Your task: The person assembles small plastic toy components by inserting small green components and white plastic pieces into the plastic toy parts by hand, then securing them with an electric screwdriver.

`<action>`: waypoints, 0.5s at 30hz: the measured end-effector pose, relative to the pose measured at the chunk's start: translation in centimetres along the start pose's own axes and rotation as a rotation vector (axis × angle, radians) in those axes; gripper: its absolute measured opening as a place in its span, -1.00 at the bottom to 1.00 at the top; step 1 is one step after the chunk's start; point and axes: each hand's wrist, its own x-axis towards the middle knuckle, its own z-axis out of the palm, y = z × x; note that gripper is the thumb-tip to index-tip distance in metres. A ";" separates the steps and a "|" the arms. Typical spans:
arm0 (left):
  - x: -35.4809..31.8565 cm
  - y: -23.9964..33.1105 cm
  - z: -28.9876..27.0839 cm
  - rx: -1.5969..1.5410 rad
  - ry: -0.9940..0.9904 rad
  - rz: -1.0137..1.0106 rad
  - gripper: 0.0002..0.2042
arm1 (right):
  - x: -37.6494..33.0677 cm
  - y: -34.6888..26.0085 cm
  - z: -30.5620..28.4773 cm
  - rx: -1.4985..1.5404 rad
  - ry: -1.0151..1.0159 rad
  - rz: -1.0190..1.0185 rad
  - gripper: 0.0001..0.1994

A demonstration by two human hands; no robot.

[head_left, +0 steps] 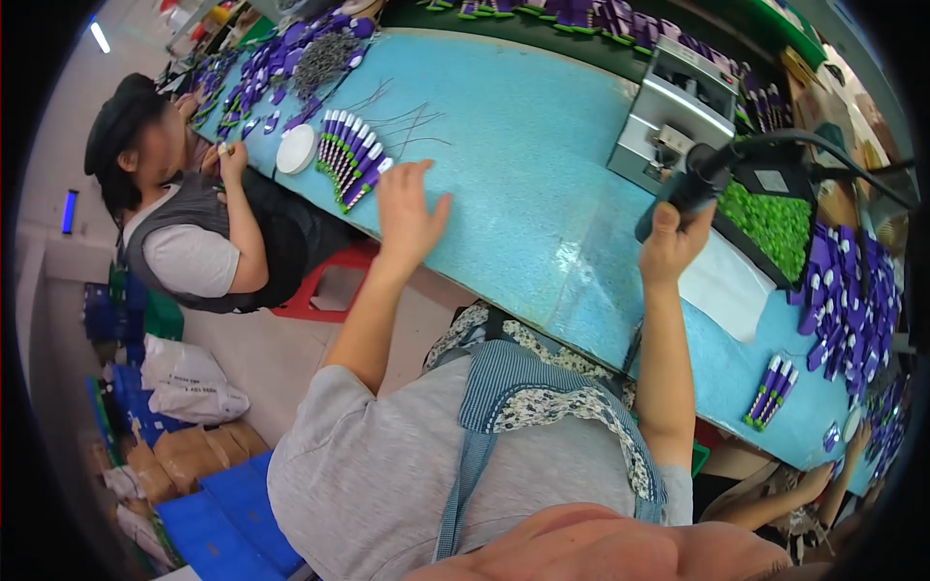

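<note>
My right hand [668,247] is wrapped round a black cylindrical corded tool [690,189], which looks like an electric screwdriver. The tool is held above the blue table, in front of a grey metal machine [673,116]. My left hand [409,215] hovers over the table's near side, fingers stretched and thumb apart, holding nothing. Its fingertips are closest to the right end of a fanned row of slim purple-and-white pieces with green ends [360,160]; whether they touch, I cannot tell. A round white disc [296,149] lies left of that row.
Thin wires [412,121] lie behind the row. A black tray [796,184] of small green parts and a white sheet [722,290] are at right, beside piled purple pieces [852,300]. A co-worker [194,213] sits at left; another person's hands [816,481] show at lower right.
</note>
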 end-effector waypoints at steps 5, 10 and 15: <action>0.7 -8.2 -2.5 0.325 -0.082 -0.064 -0.49 | -0.2 -0.8 1.0 0.061 -0.012 0.057 -0.27; 1.3 -9.0 -0.9 0.355 -0.074 -0.070 -0.58 | 0.1 -0.7 0.8 0.013 0.028 0.003 -0.30; 2.0 -5.6 1.3 0.104 0.035 -0.036 -0.67 | 0.8 -0.6 0.8 -0.027 0.076 0.027 -0.24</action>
